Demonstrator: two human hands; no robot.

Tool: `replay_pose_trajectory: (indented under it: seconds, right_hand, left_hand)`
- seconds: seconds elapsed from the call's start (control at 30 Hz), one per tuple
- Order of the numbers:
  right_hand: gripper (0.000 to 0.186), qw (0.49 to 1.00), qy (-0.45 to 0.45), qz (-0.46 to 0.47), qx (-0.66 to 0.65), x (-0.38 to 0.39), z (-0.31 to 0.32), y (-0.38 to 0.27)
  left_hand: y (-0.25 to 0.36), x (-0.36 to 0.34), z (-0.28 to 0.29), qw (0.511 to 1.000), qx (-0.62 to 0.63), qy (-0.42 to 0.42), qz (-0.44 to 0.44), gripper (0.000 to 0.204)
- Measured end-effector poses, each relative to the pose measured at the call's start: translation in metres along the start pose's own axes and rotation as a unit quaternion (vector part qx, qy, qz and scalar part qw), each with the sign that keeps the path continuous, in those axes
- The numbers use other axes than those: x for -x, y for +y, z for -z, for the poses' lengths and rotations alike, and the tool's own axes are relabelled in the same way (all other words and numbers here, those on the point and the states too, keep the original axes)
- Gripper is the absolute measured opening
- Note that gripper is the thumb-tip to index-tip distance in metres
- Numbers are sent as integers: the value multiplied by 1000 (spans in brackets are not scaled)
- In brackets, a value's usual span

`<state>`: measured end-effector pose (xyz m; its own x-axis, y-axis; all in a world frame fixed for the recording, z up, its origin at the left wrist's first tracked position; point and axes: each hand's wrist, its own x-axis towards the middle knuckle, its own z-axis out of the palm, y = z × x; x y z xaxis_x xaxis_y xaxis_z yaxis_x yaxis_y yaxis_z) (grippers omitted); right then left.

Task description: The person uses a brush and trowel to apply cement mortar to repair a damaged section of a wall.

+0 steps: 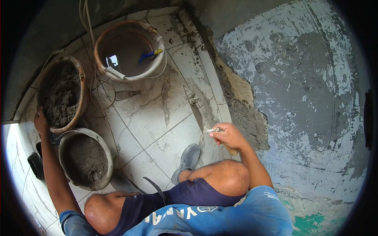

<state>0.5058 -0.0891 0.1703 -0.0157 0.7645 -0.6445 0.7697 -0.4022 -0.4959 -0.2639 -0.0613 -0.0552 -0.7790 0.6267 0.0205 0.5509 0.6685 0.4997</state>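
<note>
The right hand [229, 137] closes round a tool [213, 130] just off centre toward four o'clock, its pale end poking past the thumb. At nine, the left hand [40, 120] lies against the outer rim of a bucket [82, 82] of mortar [61, 96]; I cannot tell whether it pinches the rim. At eight, a second bucket [109, 157] crowds the first one's lower edge, and at eleven a water bucket [160, 47] stands near, a cord [89, 29] filling the narrow gap. Open tile floor [173, 137] runs between the buckets and the tool, bounded at six by a shoe [190, 157]. Toward three, the wall [299, 98] with its jagged plaster edge closes off room beyond the right hand.
</note>
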Motion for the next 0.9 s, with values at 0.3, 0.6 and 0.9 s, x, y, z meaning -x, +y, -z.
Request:
replay_pose_trajectory:
  seconds: [0.3,0.6,0.9]
  right_hand:
    - [16,963,118,36,-241,-108,107,128]
    - [26,989,55,26,134,-36,55,43]
    - [27,788,-42,352,504,-70,-73,-194]
  left_hand:
    - [13,-10,-22,999,-41,-14,-1,73]
    - [43,36,-27,969,-158,49,-183,33]
    - [46,45,11,994,105,38,20,55]
